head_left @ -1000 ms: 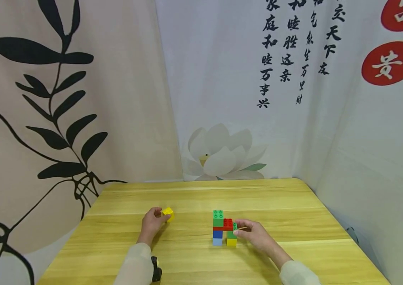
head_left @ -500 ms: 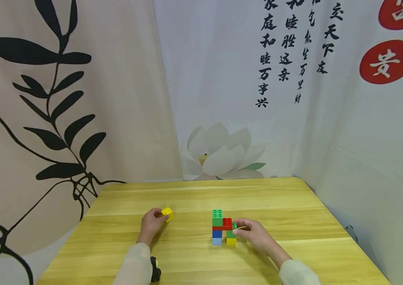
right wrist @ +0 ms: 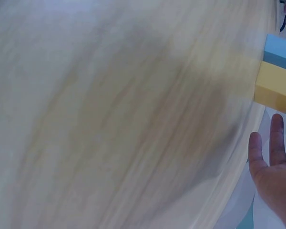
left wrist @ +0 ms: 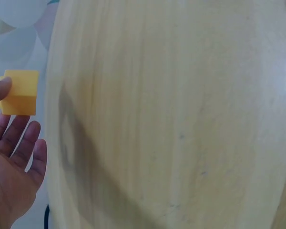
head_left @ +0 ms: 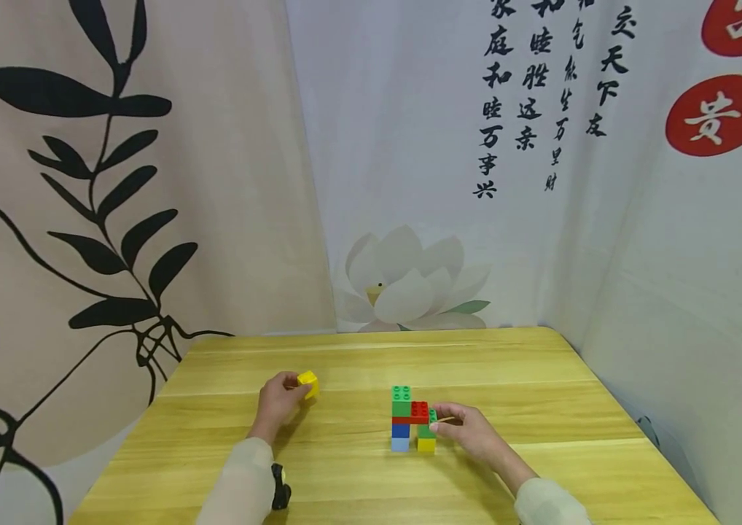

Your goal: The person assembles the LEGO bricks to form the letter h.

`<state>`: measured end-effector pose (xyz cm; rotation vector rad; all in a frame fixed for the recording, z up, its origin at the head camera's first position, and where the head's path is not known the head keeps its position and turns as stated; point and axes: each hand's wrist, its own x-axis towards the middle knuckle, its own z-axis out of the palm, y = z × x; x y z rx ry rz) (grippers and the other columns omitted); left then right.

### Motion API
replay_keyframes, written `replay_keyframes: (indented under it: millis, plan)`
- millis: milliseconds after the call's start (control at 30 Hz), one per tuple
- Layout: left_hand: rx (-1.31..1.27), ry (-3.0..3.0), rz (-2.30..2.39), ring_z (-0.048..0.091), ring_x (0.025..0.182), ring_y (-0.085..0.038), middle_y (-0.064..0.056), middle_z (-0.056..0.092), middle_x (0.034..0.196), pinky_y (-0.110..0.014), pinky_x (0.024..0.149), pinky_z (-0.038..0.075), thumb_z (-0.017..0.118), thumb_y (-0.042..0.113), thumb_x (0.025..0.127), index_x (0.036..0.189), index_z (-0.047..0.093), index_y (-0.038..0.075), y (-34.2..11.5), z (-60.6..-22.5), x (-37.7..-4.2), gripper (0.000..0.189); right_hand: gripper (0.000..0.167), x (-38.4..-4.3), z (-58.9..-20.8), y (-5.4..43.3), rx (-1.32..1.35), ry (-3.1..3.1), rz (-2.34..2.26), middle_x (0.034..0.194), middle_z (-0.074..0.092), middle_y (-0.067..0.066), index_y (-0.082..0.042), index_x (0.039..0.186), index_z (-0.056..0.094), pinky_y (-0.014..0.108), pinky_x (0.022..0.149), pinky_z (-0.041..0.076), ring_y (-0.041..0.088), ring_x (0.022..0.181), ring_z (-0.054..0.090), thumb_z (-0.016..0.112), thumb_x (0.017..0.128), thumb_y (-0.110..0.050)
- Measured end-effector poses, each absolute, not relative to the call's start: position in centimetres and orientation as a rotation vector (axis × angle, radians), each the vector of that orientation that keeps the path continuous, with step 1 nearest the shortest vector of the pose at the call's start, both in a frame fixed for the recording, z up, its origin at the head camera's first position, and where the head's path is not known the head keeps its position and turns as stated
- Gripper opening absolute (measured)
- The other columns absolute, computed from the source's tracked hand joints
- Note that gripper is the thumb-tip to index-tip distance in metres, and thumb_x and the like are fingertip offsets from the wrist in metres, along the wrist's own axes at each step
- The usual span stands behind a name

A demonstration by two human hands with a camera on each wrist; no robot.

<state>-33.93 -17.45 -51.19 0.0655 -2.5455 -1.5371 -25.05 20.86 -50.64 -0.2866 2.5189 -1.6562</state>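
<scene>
In the head view my left hand (head_left: 277, 401) pinches a yellow toy brick (head_left: 308, 382) between thumb and fingers, left of the built bricks. The left wrist view shows this yellow brick (left wrist: 22, 90) at the thumb, with the other fingers extended below it. My right hand (head_left: 472, 432) pinches a small green brick (head_left: 432, 417) on the right side of a bridge-shaped build. That build has a taller green brick (head_left: 401, 401) and a red brick (head_left: 419, 414) on top, blue over light blue (head_left: 400, 445) at left, and green over yellow (head_left: 426, 445) at right.
The pale wooden table (head_left: 345, 488) spreads under both hands. A curtain (head_left: 246, 182) with plant and lettering prints hangs behind its far edge. A black strap (head_left: 280, 487) sits at the left sleeve.
My left hand has risen slightly, or shifted farther back, with the yellow brick turning a little in its fingers. My right hand and the build stay put.
</scene>
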Motion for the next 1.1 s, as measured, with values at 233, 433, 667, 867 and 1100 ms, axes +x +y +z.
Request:
replay_keyframes:
  millis: [233,433,667,867,1100]
  plan:
    - [-0.002,-2.553,-1.617,0.06,0.106,-0.03,-0.018,0.062,0.117,-0.04,0.088,0.053,0.073,0.022,0.092,0.127,0.059,-0.004,-16.9,-49.6,-34.1,0.046,0.051,-24.9,-50.6,20.9,-0.285,2.526,-1.668,0.119,0.065,0.007,0.0,0.132,0.059,0.04,0.089,0.052,0.025,0.108,0.06,0.071,0.093,-0.031]
    - [-0.119,-2.548,-1.625,0.061,0.107,-0.029,-0.015,0.063,0.117,-0.04,0.089,0.053,0.073,0.025,0.092,0.128,0.06,-0.002,-15.4,-47.6,-34.1,0.047,0.049,-24.9,-50.7,21.0,-0.277,2.528,-1.67,0.119,0.065,0.008,-0.001,0.132,0.06,0.042,0.088,0.052,0.025,0.106,0.06,0.071,0.093,-0.028]
    - [-0.215,-2.554,-1.645,0.062,0.102,-0.024,-0.008,0.066,0.112,-0.038,0.086,0.054,0.075,0.028,0.09,0.125,0.064,0.002,-13.7,-46.0,-33.7,0.044,0.047,-24.9,-50.5,21.0,-0.308,2.503,-1.687,0.118,0.066,0.008,0.0,0.129,0.061,0.041,0.087,0.052,0.023,0.103,0.061,0.071,0.093,-0.028]
    - [-0.253,-2.549,-1.659,0.062,0.102,-0.023,-0.005,0.067,0.111,-0.038,0.087,0.054,0.075,0.032,0.09,0.124,0.065,0.006,-12.6,-44.9,-33.3,0.045,0.049,-25.0,-50.7,21.2,-0.313,2.501,-1.685,0.118,0.066,0.007,-0.001,0.13,0.061,0.039,0.088,0.052,0.022,0.105,0.061,0.072,0.092,-0.032]
    - [-0.325,-2.489,-1.723,0.063,0.103,-0.024,-0.007,0.068,0.111,-0.037,0.086,0.054,0.075,0.028,0.09,0.123,0.066,0.004,-11.1,-43.6,-32.8,0.041,0.05,-25.1,-50.8,21.1,-0.316,2.502,-1.672,0.118,0.066,0.006,-0.004,0.13,0.062,0.039,0.089,0.051,0.023,0.106,0.06,0.071,0.092,-0.034]
